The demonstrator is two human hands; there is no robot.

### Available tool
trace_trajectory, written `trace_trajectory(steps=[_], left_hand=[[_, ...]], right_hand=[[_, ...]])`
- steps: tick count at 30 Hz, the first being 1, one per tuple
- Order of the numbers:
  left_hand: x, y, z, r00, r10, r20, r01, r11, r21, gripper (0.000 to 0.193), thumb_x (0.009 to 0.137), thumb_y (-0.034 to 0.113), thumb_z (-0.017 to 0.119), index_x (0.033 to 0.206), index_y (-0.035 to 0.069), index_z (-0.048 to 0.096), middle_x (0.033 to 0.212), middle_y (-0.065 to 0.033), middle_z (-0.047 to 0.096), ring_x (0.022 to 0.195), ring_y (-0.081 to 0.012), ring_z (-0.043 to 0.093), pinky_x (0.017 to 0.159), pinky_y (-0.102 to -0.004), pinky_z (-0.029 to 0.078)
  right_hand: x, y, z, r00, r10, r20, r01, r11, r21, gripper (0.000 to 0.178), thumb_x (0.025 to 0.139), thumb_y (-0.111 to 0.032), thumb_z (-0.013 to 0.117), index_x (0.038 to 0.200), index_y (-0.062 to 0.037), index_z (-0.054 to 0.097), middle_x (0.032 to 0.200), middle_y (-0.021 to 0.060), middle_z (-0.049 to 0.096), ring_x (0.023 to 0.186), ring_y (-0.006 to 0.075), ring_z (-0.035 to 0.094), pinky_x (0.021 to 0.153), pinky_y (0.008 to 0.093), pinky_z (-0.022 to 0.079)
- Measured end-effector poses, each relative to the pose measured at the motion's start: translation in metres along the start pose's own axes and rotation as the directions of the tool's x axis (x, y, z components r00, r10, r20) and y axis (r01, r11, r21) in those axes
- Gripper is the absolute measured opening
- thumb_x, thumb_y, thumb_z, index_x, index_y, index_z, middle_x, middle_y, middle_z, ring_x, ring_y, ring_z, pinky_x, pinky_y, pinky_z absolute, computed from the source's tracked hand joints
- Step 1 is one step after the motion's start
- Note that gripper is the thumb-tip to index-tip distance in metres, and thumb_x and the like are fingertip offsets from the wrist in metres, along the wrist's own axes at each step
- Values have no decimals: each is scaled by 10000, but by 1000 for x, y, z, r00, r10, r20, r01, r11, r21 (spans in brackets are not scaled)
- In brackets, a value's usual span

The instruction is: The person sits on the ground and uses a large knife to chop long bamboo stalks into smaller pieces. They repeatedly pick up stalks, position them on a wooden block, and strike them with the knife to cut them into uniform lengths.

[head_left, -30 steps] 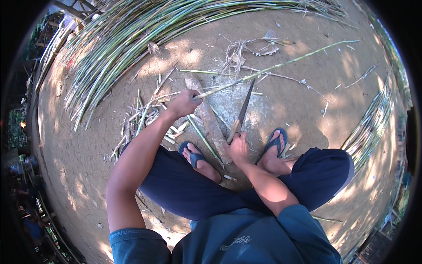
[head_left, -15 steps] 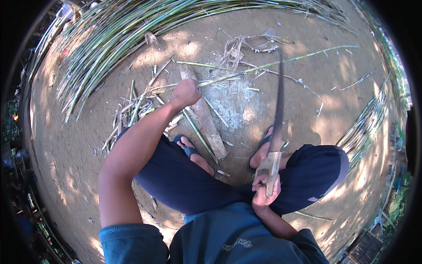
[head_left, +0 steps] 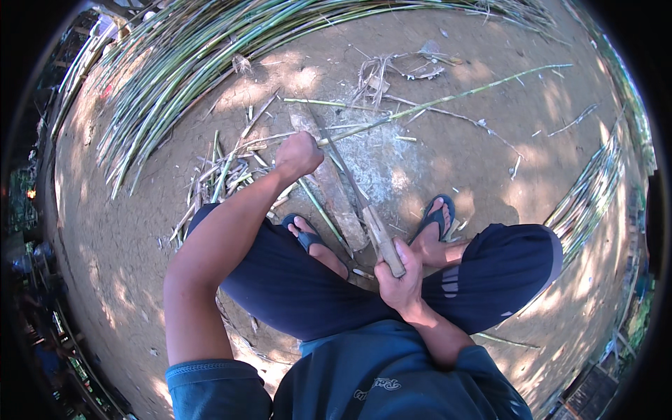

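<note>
My left hand [head_left: 299,154] is closed round one end of a long thin green bamboo pole [head_left: 462,96], which stretches off to the far right. In my right hand [head_left: 401,281] is the wooden handle of a handsaw [head_left: 380,241]. Its narrow blade slants up and left, crossing the pole just right of my left fist; whether the teeth touch it I cannot tell. Beneath the fist and blade lies a worn wooden plank [head_left: 343,210] on the dirt. My left fingers are mostly hidden by the back of the hand.
A big heap of bamboo poles [head_left: 210,63] spreads across the far left, and a smaller bundle [head_left: 584,185] lies at the right. Short cut pieces [head_left: 220,175] litter the ground left of the plank. Dry husks [head_left: 378,80] lie farther off. My sandalled feet flank the plank.
The saw has swung left and down from pointing straight ahead on the right, and its blade now crosses the pole beside my left fist. My left hand keeps its hold, barely shifted.
</note>
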State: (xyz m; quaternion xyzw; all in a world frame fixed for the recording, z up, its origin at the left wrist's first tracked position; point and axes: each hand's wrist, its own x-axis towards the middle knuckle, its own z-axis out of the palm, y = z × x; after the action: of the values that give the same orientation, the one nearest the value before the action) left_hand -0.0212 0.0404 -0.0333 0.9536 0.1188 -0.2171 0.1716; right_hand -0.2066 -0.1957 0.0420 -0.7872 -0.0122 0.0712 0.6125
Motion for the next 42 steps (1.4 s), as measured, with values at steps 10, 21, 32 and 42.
trace_trajectory(steps=[10, 21, 32, 42], left_hand=[[14, -6, 8, 992, 103, -77, -106, 994, -34, 254, 750, 92, 577, 909, -66, 697, 930, -302, 666, 918, -424, 667, 841, -461, 534], [7, 8, 11, 997, 22, -70, -22, 1000, -2, 207, 794, 49, 557, 895, -63, 699, 951, -310, 659, 938, -433, 663, 822, -468, 544], [-7, 18, 6, 988, -36, -151, 48, 996, 79, 229, 799, 102, 555, 895, -33, 712, 905, -279, 678, 866, -420, 682, 770, -466, 554], [-9, 15, 13, 985, -28, -170, 47, 993, 112, 241, 813, 144, 554, 864, -32, 710, 852, -273, 678, 823, -425, 681, 748, -478, 550]], right_hand=[[-23, -12, -10, 997, 52, 56, -47, 996, -76, 114, 716, -46, 601, 733, -9, 494, 588, 137, 575, 538, 310, 636, 514, 358, 474], [-16, -10, -13, 994, 99, 34, -97, 993, -74, 104, 714, -39, 599, 750, 5, 513, 562, 150, 559, 515, 329, 623, 491, 364, 471], [-11, -6, -6, 999, 33, 7, -33, 999, 21, 58, 713, -31, 558, 752, 3, 532, 593, 108, 535, 503, 212, 543, 510, 324, 417], [-12, -4, -13, 995, -71, -76, 58, 986, -158, 96, 721, -57, 612, 757, 11, 555, 609, 160, 588, 539, 301, 624, 524, 370, 459]])
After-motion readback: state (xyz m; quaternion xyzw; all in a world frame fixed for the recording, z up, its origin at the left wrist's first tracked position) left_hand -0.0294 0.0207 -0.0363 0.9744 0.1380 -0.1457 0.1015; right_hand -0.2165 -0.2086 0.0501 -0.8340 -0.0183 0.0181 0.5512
